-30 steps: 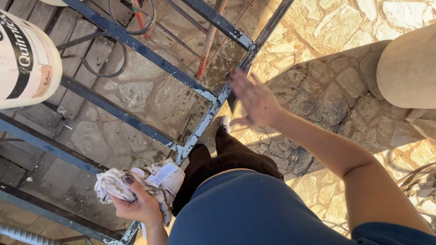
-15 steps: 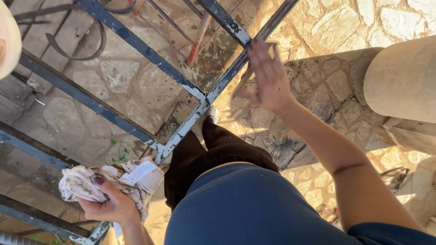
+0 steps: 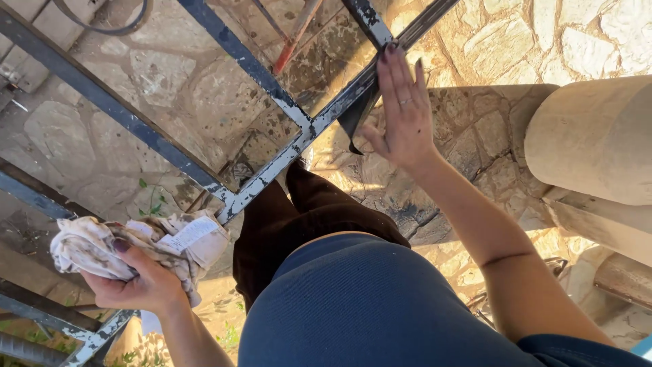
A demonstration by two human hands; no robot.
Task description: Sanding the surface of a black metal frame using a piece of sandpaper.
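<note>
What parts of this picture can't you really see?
Head view only:
- Dark sheet: mostly hidden behind the right hand and the metal frame.
- Rag: partly covered by the left hand.
- Stone column: cut off by the right edge.
- Feet: hidden by the person's body.

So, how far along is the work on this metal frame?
Done: hard to judge; the frame rail shows worn, flaking paint and bare grey patches, above all near the joint. In hand: the right hand presses a dark sheet flat against the rail, and the left hand grips a stained rag. Left: the dark blue crossbars look mostly intact.
</note>
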